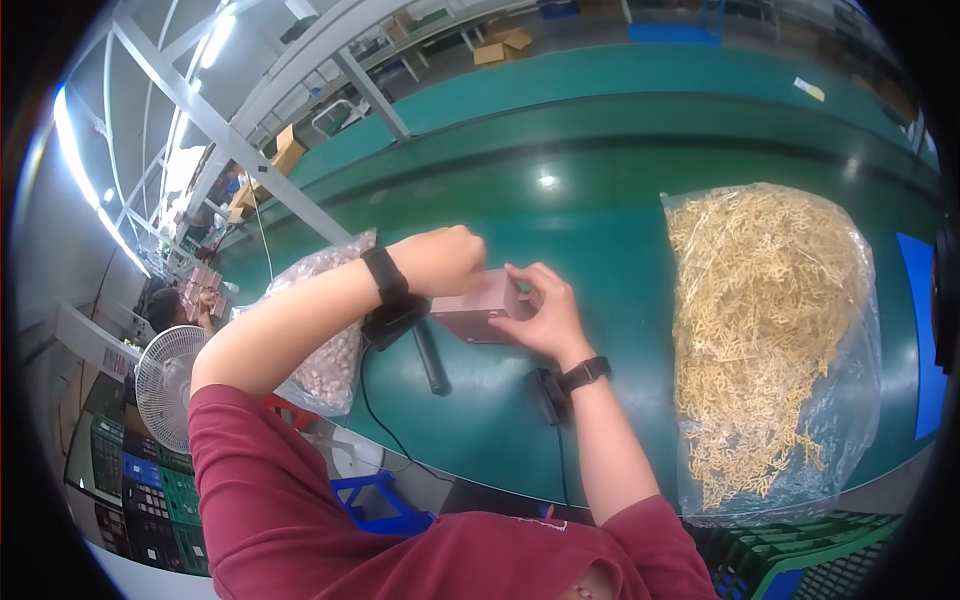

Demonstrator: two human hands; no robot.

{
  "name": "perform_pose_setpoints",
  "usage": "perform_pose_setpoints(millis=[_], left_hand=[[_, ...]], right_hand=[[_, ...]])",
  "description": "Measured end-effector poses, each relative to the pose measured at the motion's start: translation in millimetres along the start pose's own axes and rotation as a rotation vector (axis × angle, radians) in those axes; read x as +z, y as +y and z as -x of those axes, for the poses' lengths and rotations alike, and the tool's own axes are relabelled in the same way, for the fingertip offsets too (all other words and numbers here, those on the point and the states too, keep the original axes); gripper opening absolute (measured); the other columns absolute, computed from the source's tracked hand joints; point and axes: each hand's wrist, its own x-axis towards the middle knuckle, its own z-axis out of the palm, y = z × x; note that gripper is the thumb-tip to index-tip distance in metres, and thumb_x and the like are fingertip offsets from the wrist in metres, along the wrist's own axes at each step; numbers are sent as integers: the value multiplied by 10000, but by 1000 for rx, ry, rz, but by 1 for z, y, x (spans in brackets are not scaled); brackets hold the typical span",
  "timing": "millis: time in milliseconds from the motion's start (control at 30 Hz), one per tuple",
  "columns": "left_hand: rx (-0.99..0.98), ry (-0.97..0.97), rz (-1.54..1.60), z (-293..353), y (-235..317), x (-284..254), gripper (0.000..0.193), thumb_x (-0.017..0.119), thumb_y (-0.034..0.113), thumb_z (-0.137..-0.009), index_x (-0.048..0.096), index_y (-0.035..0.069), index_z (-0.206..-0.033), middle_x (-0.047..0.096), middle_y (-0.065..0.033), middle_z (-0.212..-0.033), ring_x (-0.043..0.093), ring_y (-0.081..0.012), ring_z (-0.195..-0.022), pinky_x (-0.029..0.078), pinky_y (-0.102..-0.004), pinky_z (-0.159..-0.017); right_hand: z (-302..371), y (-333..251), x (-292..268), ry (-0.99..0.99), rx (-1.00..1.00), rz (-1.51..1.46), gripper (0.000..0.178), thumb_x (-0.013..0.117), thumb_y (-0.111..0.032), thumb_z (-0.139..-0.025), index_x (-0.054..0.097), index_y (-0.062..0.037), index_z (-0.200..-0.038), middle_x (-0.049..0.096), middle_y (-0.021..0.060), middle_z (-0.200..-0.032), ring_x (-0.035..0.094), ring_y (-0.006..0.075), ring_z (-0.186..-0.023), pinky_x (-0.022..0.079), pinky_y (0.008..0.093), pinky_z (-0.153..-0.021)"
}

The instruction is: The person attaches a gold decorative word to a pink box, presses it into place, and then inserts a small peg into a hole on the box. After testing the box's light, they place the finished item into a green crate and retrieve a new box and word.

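A dusty-pink box-shaped piece (472, 322) sits on the green table in front of me. My right hand (545, 312) grips its right end, the thumb low on the side facing me and the fingers at the upper edge. Above its top left part, my left hand (442, 260) is curled closed with the knuckles up; whatever may be inside that fist is hidden. A dark rod-like handle (430, 362) lies on the table just left of the box, partly behind the black device on my left wrist.
To the right lies a clear plastic bag (760, 320) of small yellowish pieces. Another bag (325, 370), of pinkish pieces, is under my left forearm. Black cables hang from both wrist devices. A fan (170, 375) and stacked crates (150, 490) stand left; a green crate (800, 550) is lower right.
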Motion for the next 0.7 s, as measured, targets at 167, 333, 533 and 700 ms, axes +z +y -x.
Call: perform_pose_setpoints(millis=[167, 333, 533, 700], left_hand=[[-5, 44, -36, -4, -5, 9, 262, 596, 207, -846, 660, -32, -760, 616, -225, -678, 615, -376, -655, 499, -436, -646], [172, 178, -12, 1, -13, 16, 227, 603, 176, -835, 660, -34, -770, 622, -203, -669, 615, -372, -633, 507, -425, -634], [67, 120, 173, 5, -4, -3, 205, 647, 158, -804, 681, -44, -822, 657, -181, -699, 655, -322, -656, 526, -362, -635], [89, 144, 204, -3, -8, 6, 198, 682, 143, -780, 689, -49, -826, 666, -188, -711, 674, -291, -672, 531, -337, -644]], right_hand=[[-4, -5, -3, -28, 27, -27, 591, 827, -7, -596, 612, 6, -1146, 573, 67, -983, 602, 157, -903, 533, 283, -761], [-3, 1, 1, -28, 23, -73, 597, 825, 7, -596, 609, 1, -1152, 567, 62, -991, 594, 147, -891, 527, 281, -742], [-1, 0, -1, -35, 34, -51, 602, 824, 13, -597, 607, -1, -1158, 560, 59, -992, 589, 142, -890, 525, 276, -750], [-1, -1, 0, -36, 48, -59, 607, 828, 9, -594, 605, 2, -1159, 557, 57, -987, 589, 141, -891, 522, 273, -752]])
